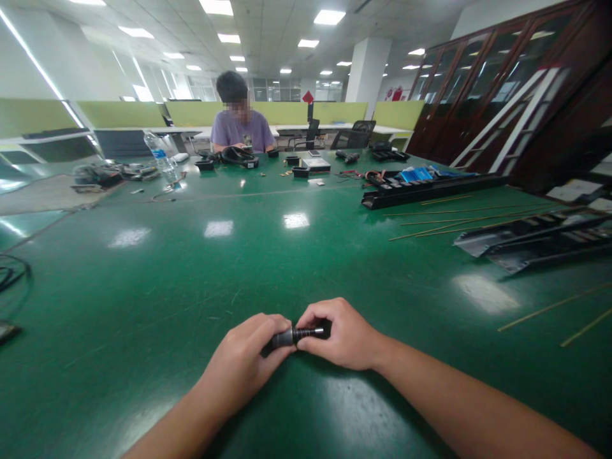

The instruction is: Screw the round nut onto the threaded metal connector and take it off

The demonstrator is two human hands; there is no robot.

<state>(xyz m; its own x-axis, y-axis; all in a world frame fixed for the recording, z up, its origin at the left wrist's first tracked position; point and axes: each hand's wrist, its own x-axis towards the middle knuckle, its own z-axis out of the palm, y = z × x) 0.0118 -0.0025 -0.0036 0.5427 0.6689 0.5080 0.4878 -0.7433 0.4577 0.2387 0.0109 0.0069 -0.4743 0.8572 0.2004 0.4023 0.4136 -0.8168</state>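
A small dark cylindrical tool [284, 338] lies level between my hands, just above or on the green tabletop [191, 274]. Its thicker grey-black body is at the left, and a thinner ribbed black shaft with a bright metal tip points right. My left hand [251, 350] is closed around the thick body. The thumb and fingers of my right hand [342, 335] pinch it where the thick body meets the shaft, the tip reaching into the curl of that hand. I cannot make out the exact kind of tool.
Across the table sits a person [243, 127] in a purple shirt. Near them are black trays [300, 172], a headset-like black item [239, 156] and a water bottle [162, 156]. Long black channels [430, 188] and thin rods [444, 226] lie at the right; a cable [12, 271] lies left.
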